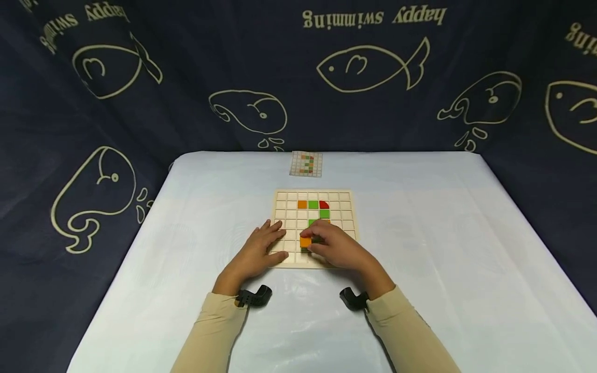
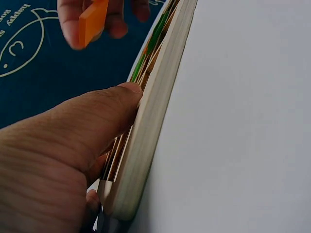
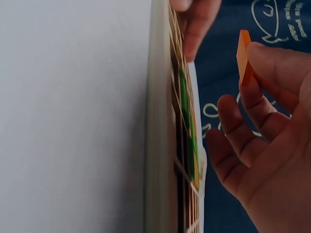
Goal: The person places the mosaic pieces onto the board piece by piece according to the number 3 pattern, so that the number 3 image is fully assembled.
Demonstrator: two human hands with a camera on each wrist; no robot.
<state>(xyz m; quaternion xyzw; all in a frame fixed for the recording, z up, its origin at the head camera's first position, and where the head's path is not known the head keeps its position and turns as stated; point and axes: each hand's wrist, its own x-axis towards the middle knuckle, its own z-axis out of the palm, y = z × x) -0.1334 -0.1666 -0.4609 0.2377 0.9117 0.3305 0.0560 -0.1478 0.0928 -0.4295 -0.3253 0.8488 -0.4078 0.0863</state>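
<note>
An orange square tile [image 1: 305, 242] is pinched between the thumb and fingers of my right hand [image 1: 342, 247], raised over the front of the wooden grid board [image 1: 345, 197]. The right wrist view shows that orange tile [image 3: 244, 56] clear of the board. My left hand [image 1: 258, 252] rests with spread fingers on the board's left side, its thumb [image 2: 97, 116] at the front edge. In the far rows sit an orange tile [image 1: 302, 204], a green tile [image 1: 313, 204], a red rounded tile [image 1: 324, 205] and another green tile [image 1: 324, 213]. My right hand partly hides more tiles nearer me.
Behind the board lies a small card [image 1: 306, 164] picturing a grid with coloured squares. A white cloth [image 1: 420, 217] covers the table. Dark blue fabric [image 1: 186, 52] with fish and whale drawings hangs around the far side and flanks.
</note>
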